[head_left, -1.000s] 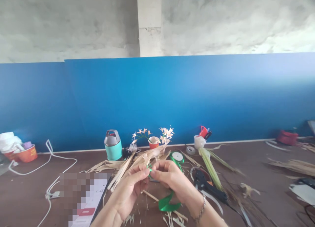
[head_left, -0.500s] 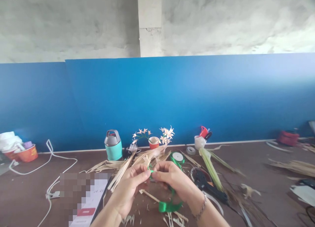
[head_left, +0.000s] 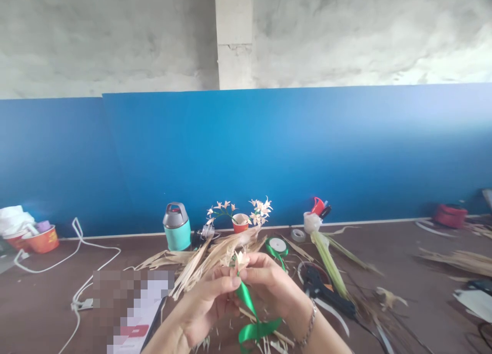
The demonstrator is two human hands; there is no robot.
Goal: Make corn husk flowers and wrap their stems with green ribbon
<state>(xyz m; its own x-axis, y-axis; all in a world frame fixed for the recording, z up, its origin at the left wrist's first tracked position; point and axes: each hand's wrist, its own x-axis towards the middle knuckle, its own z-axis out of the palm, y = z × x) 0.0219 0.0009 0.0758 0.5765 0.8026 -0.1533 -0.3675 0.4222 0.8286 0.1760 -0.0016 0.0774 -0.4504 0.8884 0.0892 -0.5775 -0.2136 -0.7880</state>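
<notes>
A small cream flower (head_left: 241, 259), seemingly made of dried husk, stands up between my hands at the middle of the bench. My left hand (head_left: 210, 296) is closed, thumb and finger pinching a green satin ribbon (head_left: 246, 296) just under the flower. The loose ribbon hangs from there and curls on the bench below. My right hand (head_left: 271, 279), with a bracelet at the wrist, pinches the flower at its side. The curled fingers hide the stem. Right behind the hands lie dried husk strips (head_left: 215, 254) and a spool of green ribbon (head_left: 277, 245).
An orange cup (head_left: 241, 224) with finished flower sprays stands at the back. A turquoise flask (head_left: 177, 231) is left of it. A black glue gun (head_left: 326, 291) with a cord lies to the right, near green stalks (head_left: 328, 262). A phone (head_left: 148, 313) lies front left.
The flower has turned and now faces up more openly between my fingers. My right hand has shifted onto it, and the ribbon now hangs down in a longer visible strip.
</notes>
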